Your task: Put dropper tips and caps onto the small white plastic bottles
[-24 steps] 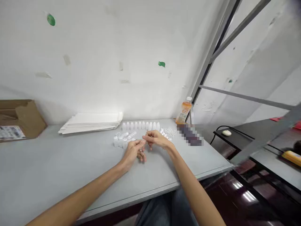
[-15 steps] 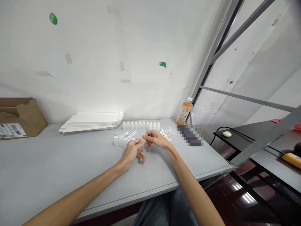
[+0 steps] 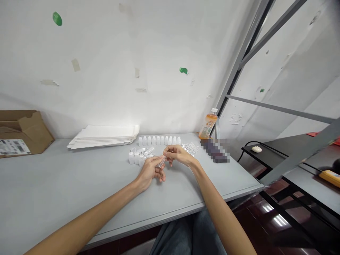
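White dropper bottles (upright row)

10 white plastic bottles in a row, 1 drink bottle.

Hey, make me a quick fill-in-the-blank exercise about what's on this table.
The left hand and right hand hold a small clear piece between their ____.
The white plastic bottles stand in a ____ along the back of the gray table.
The stack of white paper lies to the ____ of that line of bottles.
The drink bottle looks ____ in color.

Missing words: fingers; row; left; orange.
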Demonstrator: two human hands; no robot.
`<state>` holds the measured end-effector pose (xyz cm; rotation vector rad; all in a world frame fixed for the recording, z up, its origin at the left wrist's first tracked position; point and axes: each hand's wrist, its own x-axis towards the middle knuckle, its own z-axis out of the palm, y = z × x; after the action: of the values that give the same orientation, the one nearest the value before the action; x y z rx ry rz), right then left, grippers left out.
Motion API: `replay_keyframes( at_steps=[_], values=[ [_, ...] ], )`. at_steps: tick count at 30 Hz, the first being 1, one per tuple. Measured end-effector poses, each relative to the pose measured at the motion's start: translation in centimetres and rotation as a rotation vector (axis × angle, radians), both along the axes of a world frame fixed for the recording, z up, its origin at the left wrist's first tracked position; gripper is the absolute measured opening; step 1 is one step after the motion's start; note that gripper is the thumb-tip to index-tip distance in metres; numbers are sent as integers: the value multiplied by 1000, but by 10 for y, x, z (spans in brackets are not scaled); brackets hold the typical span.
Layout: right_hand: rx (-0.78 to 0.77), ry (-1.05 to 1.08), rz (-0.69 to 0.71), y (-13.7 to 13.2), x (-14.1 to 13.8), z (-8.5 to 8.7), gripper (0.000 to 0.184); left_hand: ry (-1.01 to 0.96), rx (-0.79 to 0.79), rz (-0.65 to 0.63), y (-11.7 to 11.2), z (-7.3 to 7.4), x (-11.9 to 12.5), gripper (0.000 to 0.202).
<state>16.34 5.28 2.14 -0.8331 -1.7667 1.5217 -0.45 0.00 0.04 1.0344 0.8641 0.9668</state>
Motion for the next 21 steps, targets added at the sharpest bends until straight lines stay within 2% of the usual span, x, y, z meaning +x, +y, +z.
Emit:
replay_keyframes(
  at_steps=[13, 21],
  values=[
    [19, 48, 101, 3, 9, 2, 26, -60, 0, -62, 2, -2, -2, 33],
    [12, 67, 103, 3, 12, 0, 28, -61, -2, -69, 4, -2, -1, 32]
  ],
)
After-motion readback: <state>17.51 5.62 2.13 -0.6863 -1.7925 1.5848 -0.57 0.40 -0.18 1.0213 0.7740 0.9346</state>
